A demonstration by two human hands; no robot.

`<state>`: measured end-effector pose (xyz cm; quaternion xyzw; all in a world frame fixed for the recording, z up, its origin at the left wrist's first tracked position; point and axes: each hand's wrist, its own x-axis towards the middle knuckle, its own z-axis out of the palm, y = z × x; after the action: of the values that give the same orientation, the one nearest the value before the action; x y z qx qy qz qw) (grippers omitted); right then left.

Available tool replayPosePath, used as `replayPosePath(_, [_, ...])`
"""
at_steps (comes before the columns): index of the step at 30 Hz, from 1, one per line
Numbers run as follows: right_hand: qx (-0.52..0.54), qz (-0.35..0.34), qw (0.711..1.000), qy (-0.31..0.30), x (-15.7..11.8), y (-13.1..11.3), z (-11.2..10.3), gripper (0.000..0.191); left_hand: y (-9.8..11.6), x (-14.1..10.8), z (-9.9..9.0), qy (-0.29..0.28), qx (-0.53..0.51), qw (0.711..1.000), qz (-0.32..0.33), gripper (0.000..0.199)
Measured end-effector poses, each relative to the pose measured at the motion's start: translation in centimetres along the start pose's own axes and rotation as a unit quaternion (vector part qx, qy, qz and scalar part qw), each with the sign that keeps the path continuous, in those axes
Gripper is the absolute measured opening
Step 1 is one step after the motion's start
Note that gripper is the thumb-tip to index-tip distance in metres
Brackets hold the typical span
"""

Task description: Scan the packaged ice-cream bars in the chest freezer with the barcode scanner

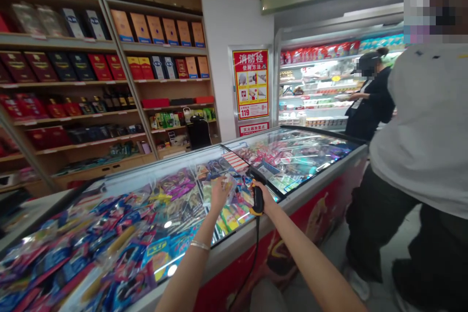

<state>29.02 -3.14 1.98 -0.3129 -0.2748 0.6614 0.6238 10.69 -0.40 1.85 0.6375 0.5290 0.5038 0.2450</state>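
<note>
My left hand [220, 194] reaches over a glass-topped chest freezer [292, 175] and is shut on a small clear-wrapped package [228, 188]. A thin bracelet [199, 245] circles that wrist. My right hand [262, 196] grips a black and yellow handheld barcode scanner [257, 197], whose head points toward the package. The two are a short distance apart. A black cable [251, 258] hangs from the scanner down the freezer's red front. Many colourful packets lie under the glass.
A person in a white shirt and dark trousers [420, 146] stands close on the right. Another person in black [369, 100] stands at a lit refrigerated case [314, 83]. Wooden shelves of boxed goods [102, 78] line the left wall.
</note>
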Motion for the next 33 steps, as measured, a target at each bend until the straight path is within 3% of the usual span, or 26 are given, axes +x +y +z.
replayPosePath(3, [0.008, 0.016, 1.000, -0.001, 0.2, 0.2, -0.3, 0.014, -0.5, 0.1, 0.2, 0.007, 0.082, 0.995, 0.053, 0.038])
replayPosePath(8, [0.007, 0.007, 1.000, 0.011, 0.2, 0.4, -0.5, 0.016, -1.0, -0.6, 0.1, 0.014, 0.124, 0.987, 0.102, 0.036])
replayPosePath(20, [-0.022, 0.003, 0.999, 0.043, -1.1, -0.3, 0.2, 0.013, 0.4, -2.0, -0.3, -0.056, 0.184, 0.976, 0.102, 0.032])
replayPosePath(33, [-0.017, 0.012, 0.999, 0.047, -0.2, 0.2, -0.5, 0.016, 0.7, -2.3, -0.4, -0.082, 0.179, 0.977, 0.081, 0.031])
